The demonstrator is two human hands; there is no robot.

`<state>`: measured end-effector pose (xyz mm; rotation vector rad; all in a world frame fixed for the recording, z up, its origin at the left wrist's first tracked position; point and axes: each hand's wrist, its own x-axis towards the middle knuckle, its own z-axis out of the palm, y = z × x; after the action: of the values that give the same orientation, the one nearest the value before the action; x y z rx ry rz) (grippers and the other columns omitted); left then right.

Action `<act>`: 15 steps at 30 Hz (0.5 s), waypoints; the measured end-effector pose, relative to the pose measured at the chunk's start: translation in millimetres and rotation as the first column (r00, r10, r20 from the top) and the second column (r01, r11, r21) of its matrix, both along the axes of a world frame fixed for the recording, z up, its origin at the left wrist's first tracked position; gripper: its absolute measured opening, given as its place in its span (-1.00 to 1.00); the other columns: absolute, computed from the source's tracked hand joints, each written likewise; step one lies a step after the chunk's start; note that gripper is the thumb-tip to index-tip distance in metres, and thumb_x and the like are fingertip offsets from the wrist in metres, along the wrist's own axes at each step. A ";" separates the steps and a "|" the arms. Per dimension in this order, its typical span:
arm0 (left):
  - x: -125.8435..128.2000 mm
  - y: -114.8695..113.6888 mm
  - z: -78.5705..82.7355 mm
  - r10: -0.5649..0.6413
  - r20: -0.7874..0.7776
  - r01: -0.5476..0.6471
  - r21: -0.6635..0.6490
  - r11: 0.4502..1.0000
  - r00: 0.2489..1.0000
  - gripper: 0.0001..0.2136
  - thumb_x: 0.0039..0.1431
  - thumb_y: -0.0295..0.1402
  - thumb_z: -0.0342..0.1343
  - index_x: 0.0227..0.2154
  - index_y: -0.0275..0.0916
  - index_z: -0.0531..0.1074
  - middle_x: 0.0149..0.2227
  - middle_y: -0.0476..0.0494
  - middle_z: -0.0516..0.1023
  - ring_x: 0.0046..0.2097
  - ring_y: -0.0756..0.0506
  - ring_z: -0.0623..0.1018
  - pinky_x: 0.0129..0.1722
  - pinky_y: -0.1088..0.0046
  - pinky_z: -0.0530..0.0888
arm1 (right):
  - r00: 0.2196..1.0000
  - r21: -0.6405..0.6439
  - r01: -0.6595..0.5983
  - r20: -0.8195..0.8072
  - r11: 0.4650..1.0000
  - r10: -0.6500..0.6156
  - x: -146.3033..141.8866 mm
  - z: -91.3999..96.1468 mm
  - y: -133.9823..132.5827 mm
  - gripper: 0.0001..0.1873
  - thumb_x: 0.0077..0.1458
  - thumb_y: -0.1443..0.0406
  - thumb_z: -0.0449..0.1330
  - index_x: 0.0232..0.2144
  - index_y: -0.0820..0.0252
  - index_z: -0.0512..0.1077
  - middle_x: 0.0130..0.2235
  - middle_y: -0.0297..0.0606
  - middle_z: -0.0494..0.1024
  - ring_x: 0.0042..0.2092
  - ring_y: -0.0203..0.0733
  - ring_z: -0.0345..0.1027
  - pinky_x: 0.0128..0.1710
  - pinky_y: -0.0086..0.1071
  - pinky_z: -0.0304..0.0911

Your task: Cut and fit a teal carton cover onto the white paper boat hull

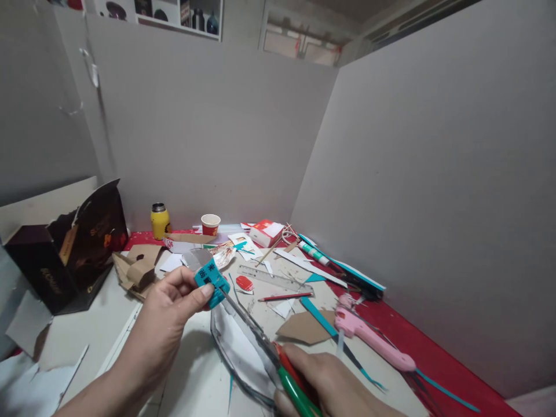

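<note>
My left hand (pixel 174 301) pinches a small teal piece of printed card (pixel 207 272) with dark characters on it, thumb in front and fingers behind. Gripped in my right hand (pixel 321 376) is a pair of scissors (pixel 249 317) with red and green handles. The scissor tips meet the lower right edge of the teal card; whether they cut into it I cannot tell. Below the blades lies a pale, oval-like shape (pixel 243 347) with a dark rim, partly hidden by the scissors and my right hand.
A pink glue gun (pixel 377 341) lies at the right. Beyond are a clear ruler (pixel 278 280), a red pencil (pixel 284 297), cardboard scraps (pixel 306 327), a paper cup (pixel 211 225) and a yellow bottle (pixel 160 221). A dark box (pixel 65 255) stands left; grey partitions (pixel 208 127) enclose the table.
</note>
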<state>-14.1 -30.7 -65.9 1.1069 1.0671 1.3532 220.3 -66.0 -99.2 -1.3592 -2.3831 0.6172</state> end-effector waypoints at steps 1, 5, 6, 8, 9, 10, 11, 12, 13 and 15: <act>-0.5 0.3 -0.5 -0.016 0.013 0.016 -0.009 1.000 1.000 -0.82 0.02 -0.33 0.31 -0.50 -0.24 0.40 -0.52 0.07 0.44 -0.46 0.05 0.38 -0.40 0.55 0.35 | 1.000 0.011 -0.005 0.030 1.000 0.005 0.6 -0.5 1.3 -0.84 0.14 0.19 0.08 -0.36 0.14 0.37 -0.47 -0.32 0.50 -0.49 -0.24 0.32 -0.48 -0.42 0.19; -2.4 2.3 -5.3 -0.080 0.062 0.081 -0.022 0.996 0.995 -0.85 0.05 -0.34 0.30 -0.46 -0.23 0.43 -0.43 0.03 0.50 -0.34 0.02 0.45 -0.27 0.50 0.40 | 0.987 0.095 -0.007 0.160 0.995 -0.008 5.9 -0.5 3.8 -0.82 0.16 0.18 0.03 -0.38 0.14 0.33 -0.41 -0.20 0.55 -0.45 -0.14 0.36 -0.46 -0.34 0.18; -2.5 2.9 -6.7 -0.091 0.067 0.093 -0.025 0.995 0.994 -0.85 0.06 -0.34 0.30 -0.45 -0.24 0.43 -0.39 0.01 0.52 -0.31 0.00 0.47 -0.24 0.48 0.40 | 0.984 0.110 -0.008 0.180 0.994 -0.012 6.9 -1.2 4.1 -0.81 0.17 0.17 0.01 -0.37 0.14 0.33 -0.39 -0.16 0.56 -0.43 -0.11 0.38 -0.44 -0.31 0.20; -2.0 3.8 -9.0 -0.100 0.068 0.103 -0.030 0.994 0.993 -0.86 0.06 -0.34 0.29 -0.43 -0.24 0.44 -0.35 -0.02 0.54 -0.27 -0.02 0.48 -0.20 0.45 0.40 | 0.979 0.131 -0.015 0.204 0.991 -0.013 8.4 -4.5 4.9 -0.77 0.19 0.16 -0.01 -0.33 0.16 0.34 -0.37 -0.10 0.58 -0.41 -0.06 0.41 -0.42 -0.28 0.22; -1.5 3.9 -9.7 -0.099 0.067 0.101 -0.032 0.994 0.993 -0.86 0.06 -0.34 0.30 -0.42 -0.24 0.44 -0.35 -0.02 0.54 -0.27 -0.02 0.48 -0.19 0.44 0.40 | 0.977 0.136 -0.020 0.213 0.991 -0.010 8.9 -6.9 5.3 -0.76 0.20 0.15 -0.02 -0.33 0.17 0.34 -0.37 -0.09 0.58 -0.42 -0.06 0.41 -0.43 -0.28 0.22; -0.8 3.7 -10.2 -0.095 0.067 0.097 -0.035 0.995 0.993 -0.86 0.06 -0.34 0.30 -0.42 -0.24 0.44 -0.35 -0.03 0.54 -0.27 -0.02 0.48 -0.19 0.44 0.40 | 0.976 0.147 -0.028 0.220 0.989 -0.005 9.4 -9.5 5.8 -0.76 0.19 0.15 -0.02 -0.32 0.17 0.33 -0.38 -0.10 0.58 -0.44 -0.07 0.41 -0.45 -0.29 0.21; 0.0 3.2 -10.4 -0.087 0.069 0.090 -0.041 0.995 0.994 -0.86 0.06 -0.34 0.30 -0.41 -0.24 0.44 -0.35 -0.03 0.54 -0.27 -0.02 0.48 -0.19 0.43 0.41 | 0.974 0.168 -0.036 0.224 0.985 -0.003 9.9 -11.9 6.3 -0.77 0.19 0.15 -0.01 -0.32 0.17 0.33 -0.40 -0.11 0.58 -0.46 -0.07 0.41 -0.47 -0.30 0.19; 0.8 2.4 -10.5 -0.079 0.074 0.083 -0.045 0.996 0.994 -0.85 0.06 -0.33 0.30 -0.40 -0.24 0.44 -0.35 -0.03 0.54 -0.27 -0.03 0.48 -0.18 0.43 0.41 | 0.974 0.201 -0.047 0.227 0.978 0.000 10.5 -13.9 6.6 -0.79 0.17 0.17 -0.01 -0.32 0.17 0.33 -0.43 -0.14 0.57 -0.48 -0.09 0.40 -0.50 -0.31 0.16; 1.5 1.3 -10.3 -0.073 0.081 0.077 -0.051 0.996 0.994 -0.85 0.05 -0.33 0.30 -0.40 -0.24 0.45 -0.36 -0.03 0.54 -0.27 -0.03 0.49 -0.18 0.43 0.41 | 0.974 0.240 -0.058 0.228 0.969 0.002 11.1 -15.4 6.9 -0.81 0.16 0.20 -0.01 -0.31 0.17 0.32 -0.45 -0.17 0.56 -0.50 -0.10 0.39 -0.52 -0.32 0.13; 2.7 -1.0 -9.7 -0.062 0.097 0.068 -0.061 0.996 0.993 -0.85 0.05 -0.33 0.31 -0.39 -0.24 0.46 -0.38 0.00 0.52 -0.27 -0.03 0.49 -0.18 0.43 0.42 | 0.975 0.309 -0.072 0.222 0.948 0.001 12.5 -16.3 7.2 -0.86 0.12 0.25 0.00 -0.31 0.16 0.31 -0.49 -0.23 0.54 -0.53 -0.14 0.36 -0.54 -0.33 0.09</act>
<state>-11.4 -31.7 -75.7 1.0123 0.9902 1.2983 232.7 -58.8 -115.5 -1.2987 -2.5454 0.0843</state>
